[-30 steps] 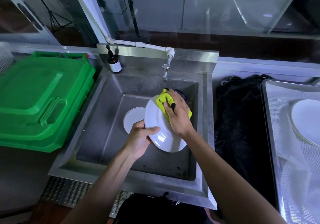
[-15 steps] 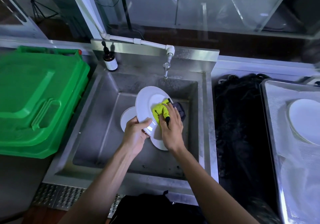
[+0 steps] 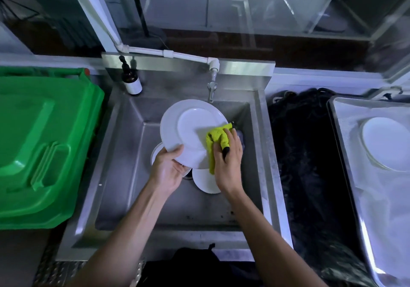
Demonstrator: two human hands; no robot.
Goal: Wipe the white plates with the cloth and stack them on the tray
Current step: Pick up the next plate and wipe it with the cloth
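Now: white plate (image 3: 188,131), tilted flatter than a moment ago; left hand (image 3: 167,169) grips rim, right hand (image 3: 228,162) presses yellow cloth (image 3: 216,140); wiping underway.

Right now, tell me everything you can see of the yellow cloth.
The yellow cloth is a bright yellow-green, nubbly-textured rag, bunched and folded, with a small dark tab near one edge. The right hand grips it and presses it against the right rim of the white plate, which the left hand holds tilted over the sink. One strip hangs down below the plate's edge.
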